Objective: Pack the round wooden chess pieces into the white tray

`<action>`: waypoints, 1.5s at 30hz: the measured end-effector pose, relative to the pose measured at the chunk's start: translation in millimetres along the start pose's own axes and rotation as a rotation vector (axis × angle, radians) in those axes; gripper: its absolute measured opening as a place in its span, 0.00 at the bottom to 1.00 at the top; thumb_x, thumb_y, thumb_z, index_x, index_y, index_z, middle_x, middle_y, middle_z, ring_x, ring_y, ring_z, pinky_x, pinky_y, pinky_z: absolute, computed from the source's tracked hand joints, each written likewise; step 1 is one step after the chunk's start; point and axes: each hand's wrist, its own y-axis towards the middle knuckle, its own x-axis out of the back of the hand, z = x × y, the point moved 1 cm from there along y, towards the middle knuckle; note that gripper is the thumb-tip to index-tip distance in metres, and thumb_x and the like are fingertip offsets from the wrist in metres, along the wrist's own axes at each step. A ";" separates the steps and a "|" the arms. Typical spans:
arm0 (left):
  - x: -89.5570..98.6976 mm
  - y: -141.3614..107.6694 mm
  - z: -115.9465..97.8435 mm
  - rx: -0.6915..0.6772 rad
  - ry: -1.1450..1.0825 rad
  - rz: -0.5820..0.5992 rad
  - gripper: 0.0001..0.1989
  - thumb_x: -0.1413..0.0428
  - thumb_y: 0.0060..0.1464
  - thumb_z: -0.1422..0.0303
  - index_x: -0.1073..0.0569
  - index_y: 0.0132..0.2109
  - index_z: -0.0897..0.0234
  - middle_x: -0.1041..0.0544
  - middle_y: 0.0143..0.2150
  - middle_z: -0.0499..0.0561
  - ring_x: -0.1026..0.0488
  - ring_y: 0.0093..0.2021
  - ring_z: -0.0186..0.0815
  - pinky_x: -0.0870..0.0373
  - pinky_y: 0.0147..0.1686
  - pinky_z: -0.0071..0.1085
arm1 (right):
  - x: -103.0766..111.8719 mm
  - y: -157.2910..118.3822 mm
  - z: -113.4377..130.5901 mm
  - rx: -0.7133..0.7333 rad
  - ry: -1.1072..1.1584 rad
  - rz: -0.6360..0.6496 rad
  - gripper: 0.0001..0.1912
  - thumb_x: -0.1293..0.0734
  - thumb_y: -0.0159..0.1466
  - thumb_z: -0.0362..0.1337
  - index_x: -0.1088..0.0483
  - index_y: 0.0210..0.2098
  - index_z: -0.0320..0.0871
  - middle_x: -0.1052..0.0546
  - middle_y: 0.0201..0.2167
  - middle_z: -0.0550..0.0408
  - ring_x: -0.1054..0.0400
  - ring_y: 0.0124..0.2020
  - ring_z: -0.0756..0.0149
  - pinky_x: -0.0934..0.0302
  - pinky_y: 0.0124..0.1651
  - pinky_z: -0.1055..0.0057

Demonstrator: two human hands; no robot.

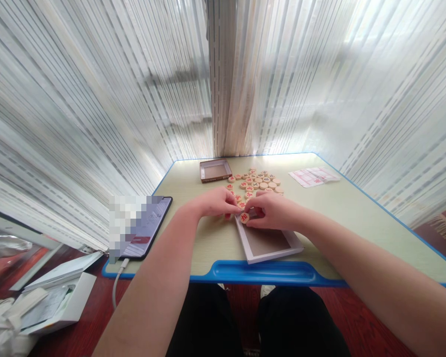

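My right hand (269,210) pinches a round wooden Chinese chess piece (244,218) with a red character, held over the far left corner of a shallow open box (247,248). Close beside that piece is my left hand (219,202), thumb and fingers drawn together; whether they grip a piece is hidden. Beyond both hands lie several loose chess pieces (249,181), some with red characters and some with dark ones. A few of them show plain faces. My right hand covers part of the box and of the pile.
At the back left of the table (357,223) sits another shallow box part (215,171). A red-printed paper sheet (314,176) lies at the right. On the left edge rests a phone (148,228) with a white cable (119,277). A blue trough (263,271) runs along the front edge.
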 end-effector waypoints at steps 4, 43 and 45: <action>-0.3 0.7 -0.7 -0.005 -0.009 0.004 0.19 0.45 0.43 0.53 0.23 0.30 0.66 0.27 0.24 0.48 0.37 0.23 0.29 0.42 0.22 0.25 | -0.9 0.8 1.0 -0.014 -0.048 0.032 0.11 0.32 0.53 0.44 0.26 0.31 0.43 0.31 0.25 0.55 0.39 0.28 0.69 0.51 0.28 0.75; -0.8 0.5 -4.4 0.013 -0.060 -0.004 0.11 0.46 0.44 0.62 0.27 0.29 0.66 0.27 0.24 0.47 0.32 0.23 0.29 0.39 0.23 0.24 | -7.6 1.6 2.4 0.141 -0.019 -0.011 0.11 0.34 0.55 0.35 0.25 0.38 0.46 0.30 0.22 0.57 0.39 0.28 0.68 0.47 0.31 0.73; -1.0 0.2 -4.6 0.023 -0.070 0.005 0.11 0.46 0.44 0.62 0.27 0.29 0.66 0.26 0.24 0.47 0.32 0.23 0.29 0.39 0.23 0.24 | -8.1 1.4 2.0 0.105 -0.025 -0.024 0.11 0.34 0.55 0.35 0.26 0.38 0.45 0.30 0.23 0.57 0.40 0.27 0.69 0.48 0.31 0.73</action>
